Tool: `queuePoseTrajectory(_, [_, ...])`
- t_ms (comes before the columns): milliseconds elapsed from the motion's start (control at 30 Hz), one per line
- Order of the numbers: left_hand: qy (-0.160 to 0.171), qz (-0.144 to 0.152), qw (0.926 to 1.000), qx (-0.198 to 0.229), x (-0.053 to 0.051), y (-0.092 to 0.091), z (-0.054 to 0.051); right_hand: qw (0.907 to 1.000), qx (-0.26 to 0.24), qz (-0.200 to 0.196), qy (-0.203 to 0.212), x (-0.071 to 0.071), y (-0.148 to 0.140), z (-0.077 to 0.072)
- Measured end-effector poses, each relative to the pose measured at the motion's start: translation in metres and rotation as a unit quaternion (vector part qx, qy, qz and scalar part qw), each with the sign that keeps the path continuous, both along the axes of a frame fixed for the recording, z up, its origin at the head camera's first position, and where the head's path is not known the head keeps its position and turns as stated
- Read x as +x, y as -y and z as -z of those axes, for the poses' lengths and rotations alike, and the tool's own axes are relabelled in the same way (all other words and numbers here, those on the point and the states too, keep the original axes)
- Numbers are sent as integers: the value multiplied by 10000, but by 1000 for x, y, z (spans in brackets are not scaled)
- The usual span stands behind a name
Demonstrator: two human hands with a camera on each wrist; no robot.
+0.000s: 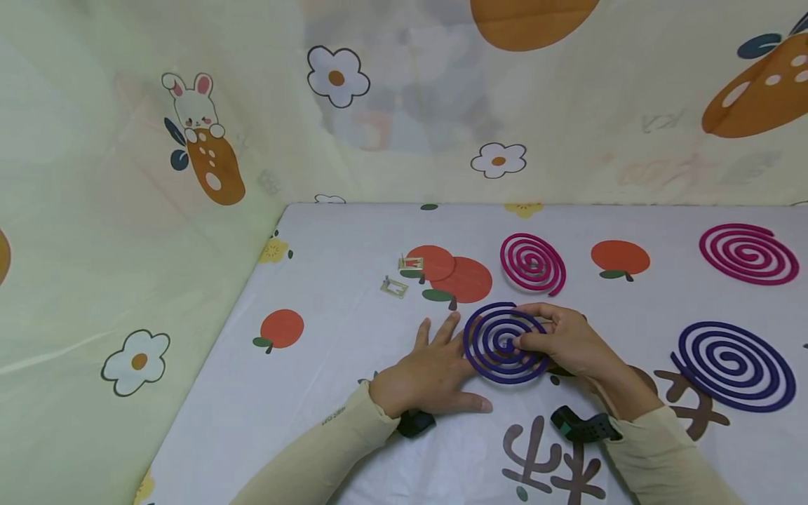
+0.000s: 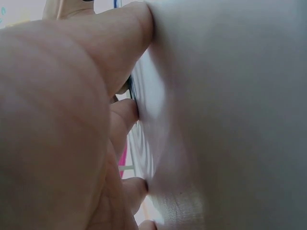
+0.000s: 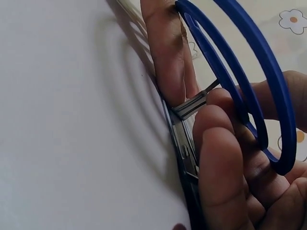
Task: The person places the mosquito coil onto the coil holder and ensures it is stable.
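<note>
In the head view, my right hand [image 1: 564, 344] pinches a dark blue mosquito coil [image 1: 508, 344], with the thumb on top near its centre. Spread flat on the table, my left hand [image 1: 432, 375] has its straight fingers partly under the coil's left side. The right wrist view shows a metal coil stand [image 3: 192, 105] below the blue coil [image 3: 283, 108]. Its thin upright tip rises toward the coil, and a straight finger [image 3: 165, 62] touches the stand near its base. Whether the tip sits in the coil is hidden by fingers.
A pink coil [image 1: 532, 263] lies just beyond the hands. To the right are another pink coil [image 1: 749, 253] and another blue coil [image 1: 732, 361]. Two small metal stands [image 1: 410, 264] lie back left on the printed white tablecloth [image 1: 341, 280]. A patterned curtain [image 1: 410, 126] rises behind.
</note>
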State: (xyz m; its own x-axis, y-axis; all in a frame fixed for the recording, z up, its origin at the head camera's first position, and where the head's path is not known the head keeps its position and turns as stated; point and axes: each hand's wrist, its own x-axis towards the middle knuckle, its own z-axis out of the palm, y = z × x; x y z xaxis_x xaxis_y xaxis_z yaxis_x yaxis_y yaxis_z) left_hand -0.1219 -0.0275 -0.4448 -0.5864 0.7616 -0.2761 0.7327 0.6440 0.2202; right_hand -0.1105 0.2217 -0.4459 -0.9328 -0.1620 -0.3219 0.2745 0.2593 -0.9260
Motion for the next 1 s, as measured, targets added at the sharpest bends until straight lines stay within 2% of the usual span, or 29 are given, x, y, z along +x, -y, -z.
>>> queuePoseTrajectory(300, [-28, 6, 10000, -66, -1, 2, 0, 9997, 120, 23, 234, 0, -1, 0])
queuePoseTrajectory(500, [2, -56, 9999, -164, -5, 4, -2, 9992, 115, 13, 380, 0, -1, -3])
queuePoseTrajectory(667, [-6, -321, 9993, -175, -13, 9, -4, 9990, 155, -30, 424, 0, -1, -5])
queuePoseTrajectory(800, [-54, -556, 9984, -3, -21, 14, -5, 9990, 222, -65, 394, 0, -2, -5])
queuePoseTrajectory(1000, [-159, -640, 9974, 285, -24, 14, -8, 9986, 367, -118, 372, 1, -5, -4])
